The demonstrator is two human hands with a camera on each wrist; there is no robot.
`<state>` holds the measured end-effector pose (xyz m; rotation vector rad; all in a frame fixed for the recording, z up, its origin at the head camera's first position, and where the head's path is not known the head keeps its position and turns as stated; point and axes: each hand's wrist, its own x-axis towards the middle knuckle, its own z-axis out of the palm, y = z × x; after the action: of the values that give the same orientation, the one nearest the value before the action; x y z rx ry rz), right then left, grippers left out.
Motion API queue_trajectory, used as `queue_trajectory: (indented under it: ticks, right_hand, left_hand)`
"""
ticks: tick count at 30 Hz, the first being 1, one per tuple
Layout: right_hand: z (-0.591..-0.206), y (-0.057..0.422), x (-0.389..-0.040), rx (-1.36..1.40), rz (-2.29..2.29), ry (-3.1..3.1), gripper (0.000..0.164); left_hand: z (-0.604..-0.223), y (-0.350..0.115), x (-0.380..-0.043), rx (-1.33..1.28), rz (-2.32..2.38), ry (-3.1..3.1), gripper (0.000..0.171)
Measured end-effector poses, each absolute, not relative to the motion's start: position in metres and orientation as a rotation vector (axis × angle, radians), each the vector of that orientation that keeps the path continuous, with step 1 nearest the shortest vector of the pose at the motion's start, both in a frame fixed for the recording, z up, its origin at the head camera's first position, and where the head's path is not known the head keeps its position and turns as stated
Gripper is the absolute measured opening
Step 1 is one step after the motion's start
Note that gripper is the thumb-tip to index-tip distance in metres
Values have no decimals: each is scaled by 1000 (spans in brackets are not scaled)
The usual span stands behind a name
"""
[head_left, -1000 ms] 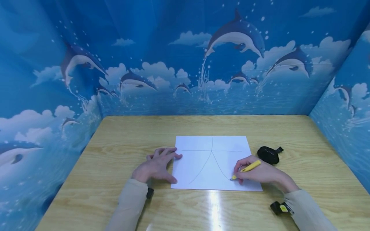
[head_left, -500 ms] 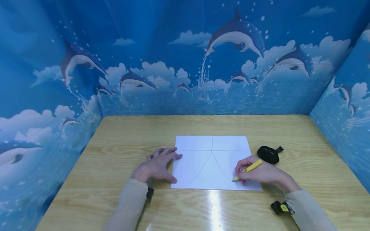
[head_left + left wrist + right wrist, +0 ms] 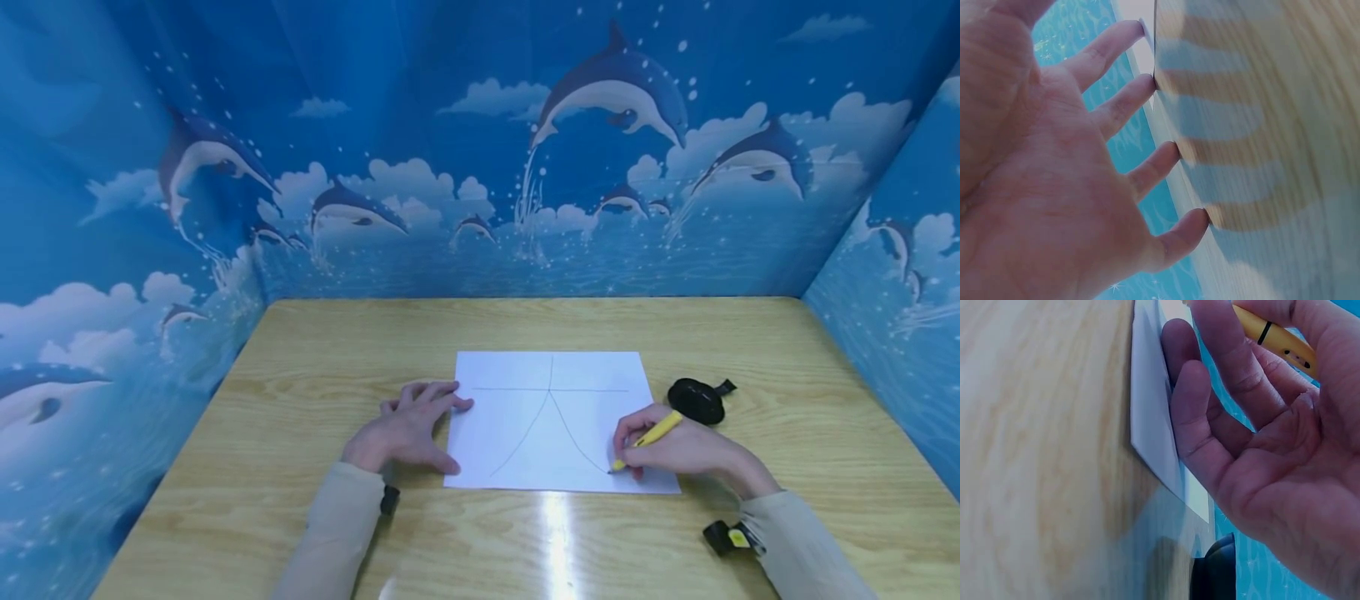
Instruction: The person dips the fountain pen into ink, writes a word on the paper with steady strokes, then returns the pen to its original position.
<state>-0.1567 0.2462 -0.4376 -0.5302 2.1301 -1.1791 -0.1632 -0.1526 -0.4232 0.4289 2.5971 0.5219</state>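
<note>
A white sheet of paper (image 3: 525,433) lies on the wooden table, marked with a thin horizontal line, a short vertical line above it and two curves spreading downward. My right hand (image 3: 675,446) pinches a yellow pen (image 3: 658,429), its tip on the paper at the lower end of the right curve. In the right wrist view the pen (image 3: 1279,340) passes between thumb and fingers. My left hand (image 3: 408,429) rests at the paper's left edge, fingers spread, thumb and a fingertip on the sheet. The left wrist view shows that hand's fingers (image 3: 1124,115) touching the table.
A black oval case (image 3: 696,402) with a small tab stands on the table (image 3: 360,342) to the right of the paper. A blue curtain printed with dolphins (image 3: 450,242) surrounds the table at the back and sides. Black cameras (image 3: 723,540) sit at the wrists.
My right hand has moved slightly right and down with the pen, and the right curve has grown longer. The left hand has stayed in place.
</note>
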Motion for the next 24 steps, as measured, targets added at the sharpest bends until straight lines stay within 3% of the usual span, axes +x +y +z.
queue_trajectory:
  ticks: [24]
  right_hand:
    - [-439, 255, -158, -584, -1272, 2301, 11]
  left_hand:
    - [-423, -151, -163, 425, 532, 2599, 83]
